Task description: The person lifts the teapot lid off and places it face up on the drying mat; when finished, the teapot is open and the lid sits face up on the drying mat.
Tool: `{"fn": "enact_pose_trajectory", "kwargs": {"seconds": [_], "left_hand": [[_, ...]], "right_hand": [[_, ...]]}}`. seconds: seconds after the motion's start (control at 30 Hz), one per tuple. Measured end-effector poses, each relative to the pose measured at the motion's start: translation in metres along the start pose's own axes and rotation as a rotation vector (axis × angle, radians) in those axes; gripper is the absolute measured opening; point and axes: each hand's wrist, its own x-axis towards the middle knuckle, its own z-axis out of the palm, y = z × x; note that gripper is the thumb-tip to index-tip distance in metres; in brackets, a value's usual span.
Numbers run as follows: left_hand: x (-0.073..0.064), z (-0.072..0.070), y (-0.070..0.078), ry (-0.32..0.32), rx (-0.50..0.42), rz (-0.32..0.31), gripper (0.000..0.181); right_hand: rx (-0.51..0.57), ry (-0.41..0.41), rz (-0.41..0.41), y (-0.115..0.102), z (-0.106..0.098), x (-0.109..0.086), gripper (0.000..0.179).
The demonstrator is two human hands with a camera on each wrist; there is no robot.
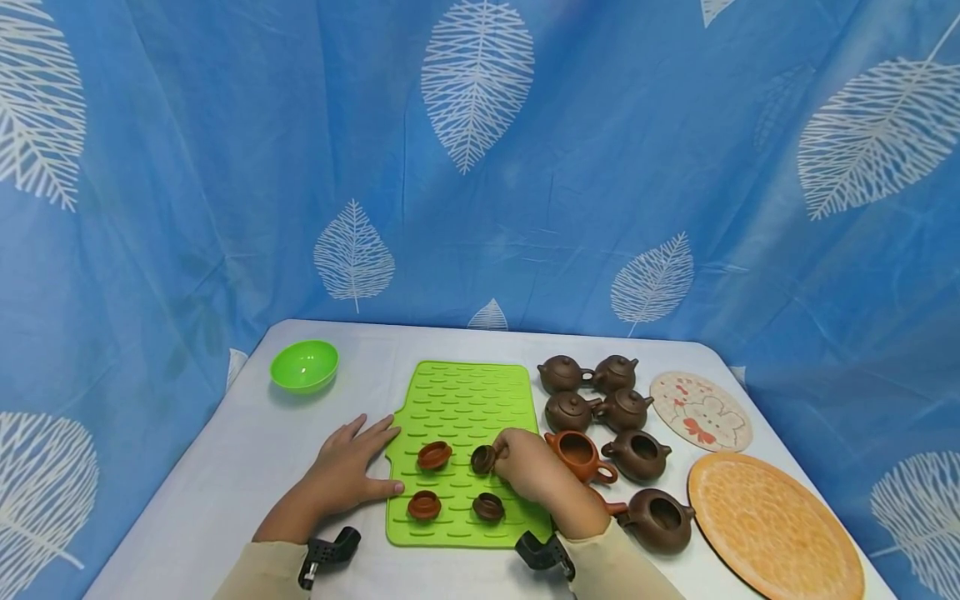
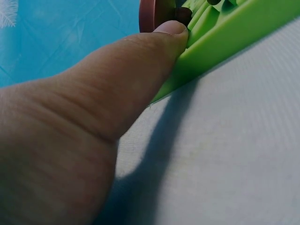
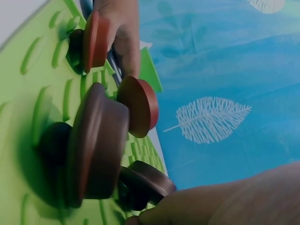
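My left hand (image 1: 347,467) lies spread at the left edge of a green ribbed mat (image 1: 468,400), its thumb (image 2: 159,51) over the mat's side. On the mat, my right hand (image 1: 528,471) pinches a dark brown teapot lid (image 1: 482,459) between thumb and fingers. That lid (image 3: 149,180) appears tilted in the right wrist view. A second dark lid (image 1: 488,507) lies upside down nearer the front, knob beneath. Two reddish lids, one farther back (image 1: 434,455) and one in front (image 1: 424,505), lie upturned to the left.
Several dark teapots (image 1: 567,410) with lids stand right of the mat. Lidless are a reddish teapot (image 1: 577,454) and two dark ones (image 1: 663,521); another reddish one is mostly hidden by my right wrist. Beyond lie a rabbit-print mat (image 1: 701,411) and a round tan mat (image 1: 776,525). A green bowl (image 1: 304,367) stands back left.
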Motion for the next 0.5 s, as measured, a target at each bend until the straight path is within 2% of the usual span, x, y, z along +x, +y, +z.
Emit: {"fn": "enact_pose_trajectory", "kwargs": {"seconds": [0.23,0.5], "left_hand": [[0.001,0.001,0.0,-0.011,-0.004,-0.007,0.105],[0.001,-0.001,0.001,-0.02,-0.007,-0.01,0.105]], "right_hand": [[0.017,0.001,0.025,-0.001,-0.012,-0.004,0.014],[0.099,0.051,0.051,-0.001,-0.043,-0.007,0.018]]}}
